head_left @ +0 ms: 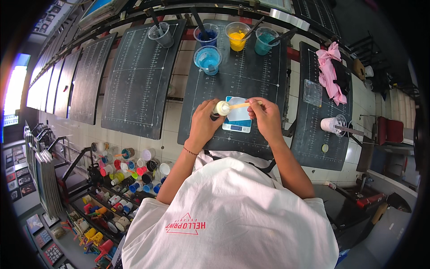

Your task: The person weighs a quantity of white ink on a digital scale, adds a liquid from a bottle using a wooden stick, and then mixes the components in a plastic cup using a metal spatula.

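My left hand [204, 121] is wrapped round a small pale jar [220, 109], tilted so that its mouth faces right. In my right hand [267, 119], thumb and fingers pinch a flat wooden stick [240, 106], whose far end reaches the jar's mouth, where whitish stuff shows. Below them a digital kitchen scale [237, 127] with a blue platform lies on the black gridded board [201, 89]. Something flat and white [236, 115] rests on the scale, partly covered by the stick; I cannot make out whether it is paper or a shallow dish.
Farther back stand clear cups of light blue [208, 61], dark blue [206, 36], yellow [236, 36] and teal [266, 41] paint. A grey cup [161, 36] stands left. On the right board lie a pink cloth [330, 71] and a tipped white cup [331, 124]. Several paint jars [130, 168] crowd the lower left.
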A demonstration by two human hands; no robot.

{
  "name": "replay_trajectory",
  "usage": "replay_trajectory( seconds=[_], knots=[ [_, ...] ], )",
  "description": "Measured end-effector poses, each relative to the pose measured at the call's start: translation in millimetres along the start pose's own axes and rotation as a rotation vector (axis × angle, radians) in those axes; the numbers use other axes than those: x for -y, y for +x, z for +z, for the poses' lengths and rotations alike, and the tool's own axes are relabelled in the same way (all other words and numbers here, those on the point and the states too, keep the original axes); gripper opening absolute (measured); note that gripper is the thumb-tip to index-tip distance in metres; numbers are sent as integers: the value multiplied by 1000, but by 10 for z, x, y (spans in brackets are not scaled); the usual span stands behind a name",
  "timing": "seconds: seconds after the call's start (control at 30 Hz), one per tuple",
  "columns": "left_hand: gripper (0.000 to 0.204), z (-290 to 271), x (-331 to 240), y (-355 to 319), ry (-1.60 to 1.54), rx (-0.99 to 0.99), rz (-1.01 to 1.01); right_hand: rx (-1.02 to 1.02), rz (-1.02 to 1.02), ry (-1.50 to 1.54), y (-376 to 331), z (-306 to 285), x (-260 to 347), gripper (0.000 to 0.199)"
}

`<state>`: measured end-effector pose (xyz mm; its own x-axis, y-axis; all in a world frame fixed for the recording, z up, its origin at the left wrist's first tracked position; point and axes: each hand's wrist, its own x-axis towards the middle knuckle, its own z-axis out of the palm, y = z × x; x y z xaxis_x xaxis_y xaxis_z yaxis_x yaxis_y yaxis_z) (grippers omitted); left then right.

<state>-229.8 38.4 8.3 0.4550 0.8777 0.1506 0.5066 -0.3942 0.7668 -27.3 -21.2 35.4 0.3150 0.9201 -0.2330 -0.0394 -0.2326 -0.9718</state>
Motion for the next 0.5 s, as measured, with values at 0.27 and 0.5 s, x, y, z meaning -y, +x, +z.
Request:
replay_trajectory(
  seconds=[0.27, 0.5],
  knots=[
    [42, 23, 20, -12, -35, -20, -7, -25, -13, 11, -8, -39, -22, 27],
    [46, 26, 200, -35, 12, -60, 1, -89, -26, 31, 0, -172, -83, 27]
  ],
)
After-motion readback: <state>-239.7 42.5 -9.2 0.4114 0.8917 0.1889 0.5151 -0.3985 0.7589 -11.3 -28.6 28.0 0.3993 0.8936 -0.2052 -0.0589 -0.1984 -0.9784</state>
